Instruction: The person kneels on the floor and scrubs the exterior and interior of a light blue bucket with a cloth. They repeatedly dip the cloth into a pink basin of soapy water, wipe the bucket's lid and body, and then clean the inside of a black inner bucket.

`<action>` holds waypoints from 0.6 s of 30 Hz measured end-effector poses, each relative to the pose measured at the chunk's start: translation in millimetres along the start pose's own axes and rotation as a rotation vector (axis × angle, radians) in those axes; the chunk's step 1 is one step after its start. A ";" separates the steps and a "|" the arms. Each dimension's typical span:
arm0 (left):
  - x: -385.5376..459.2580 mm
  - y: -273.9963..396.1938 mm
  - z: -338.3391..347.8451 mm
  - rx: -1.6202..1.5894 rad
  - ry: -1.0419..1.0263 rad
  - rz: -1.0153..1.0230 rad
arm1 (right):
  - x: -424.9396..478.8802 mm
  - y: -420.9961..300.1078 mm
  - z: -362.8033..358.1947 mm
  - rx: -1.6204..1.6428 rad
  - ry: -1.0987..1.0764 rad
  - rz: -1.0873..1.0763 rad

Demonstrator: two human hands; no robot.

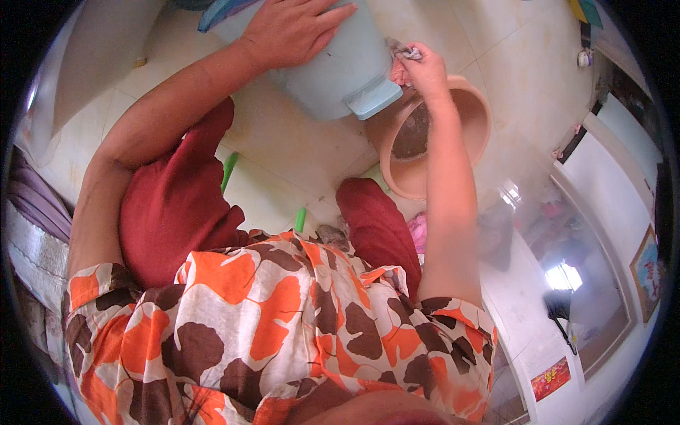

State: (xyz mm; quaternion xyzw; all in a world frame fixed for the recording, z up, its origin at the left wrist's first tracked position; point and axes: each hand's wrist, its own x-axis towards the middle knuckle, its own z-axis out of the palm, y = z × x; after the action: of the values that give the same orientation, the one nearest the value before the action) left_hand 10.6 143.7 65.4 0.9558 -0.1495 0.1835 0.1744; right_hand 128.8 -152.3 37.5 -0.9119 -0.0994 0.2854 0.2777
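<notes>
My left hand (295, 34) lies flat, fingers slightly apart, against the side of a light-blue plastic bin (340, 69). The bin is tipped over, with a darker blue rim at its far left and a pedal-like tab (374, 98) sticking out at the near right. In my right hand (427, 71) is a crumpled pink and grey cloth (402, 69), held close to the bin's right side. Below that hand stands a peach-coloured plastic bucket (475, 114) with murky water (417, 133) inside. My right forearm crosses over the bucket and hides part of it.
Pale floor tiles (287, 154) surround the bin. Green bars (300, 219) show between my knees. Pink fabric (418, 231) lies beside my right knee. A black umbrella (558, 313) hangs at the right near a glossy door panel (589, 265). Folded bedding (37, 255) is at the left.
</notes>
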 end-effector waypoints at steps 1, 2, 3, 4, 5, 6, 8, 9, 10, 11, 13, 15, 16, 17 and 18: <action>-2.0 -0.8 1.6 -0.001 0.006 -0.007 | 1.7 -5.0 -10.3 0.089 -0.074 -0.047; -3.4 -1.0 3.3 0.001 0.023 -0.004 | 0.9 -9.7 -21.6 0.177 -0.147 -0.091; -6.2 0.1 6.9 0.003 0.036 -0.002 | -1.3 -15.6 -29.6 0.268 -0.222 -0.132; -9.1 1.4 5.6 0.012 0.049 -0.004 | -2.7 -28.4 -38.0 0.170 -0.269 -0.196; -10.5 2.6 4.9 0.019 0.044 -0.010 | -6.7 -43.0 -48.5 0.066 -0.308 -0.253; -10.5 4.5 4.9 0.022 0.040 -0.011 | -13.9 -55.7 -55.9 0.004 -0.381 -0.268; -11.6 8.8 8.1 0.005 0.057 -0.007 | -29.9 -82.2 -66.9 -0.077 -0.567 -0.265; -11.7 10.0 11.2 -0.014 0.076 -0.003 | -37.8 -90.1 -67.3 -0.096 -0.679 -0.244; -13.2 11.2 12.2 -0.024 0.093 -0.004 | -45.7 -91.0 -60.4 -0.311 -0.571 -0.656; -13.9 13.2 12.9 -0.022 0.098 -0.004 | -56.1 -95.0 -55.0 -0.422 -0.553 -0.694; -14.2 17.2 15.1 -0.024 0.109 -0.006 | -77.1 -104.4 -48.2 -0.646 -0.513 -0.764; -15.6 18.8 18.6 -0.046 0.149 0.009 | -90.4 -98.6 -43.0 -0.848 -0.441 -0.746; -16.7 19.6 19.6 -0.056 0.167 0.016 | -98.4 -101.8 -38.7 -0.917 -0.419 -0.703; -18.0 20.3 20.2 -0.055 0.162 0.016 | -104.1 -103.8 -33.8 -0.985 -0.396 -0.658; -17.2 20.2 19.9 -0.056 0.160 0.018 | -106.9 -103.9 -29.4 -1.001 -0.369 -0.634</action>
State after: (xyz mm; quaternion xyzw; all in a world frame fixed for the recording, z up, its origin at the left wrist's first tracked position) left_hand -5.8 121.7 46.8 0.9315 -0.1489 0.2565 0.2105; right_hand 56.0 -116.0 165.8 -0.7933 -0.5336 0.2607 -0.1342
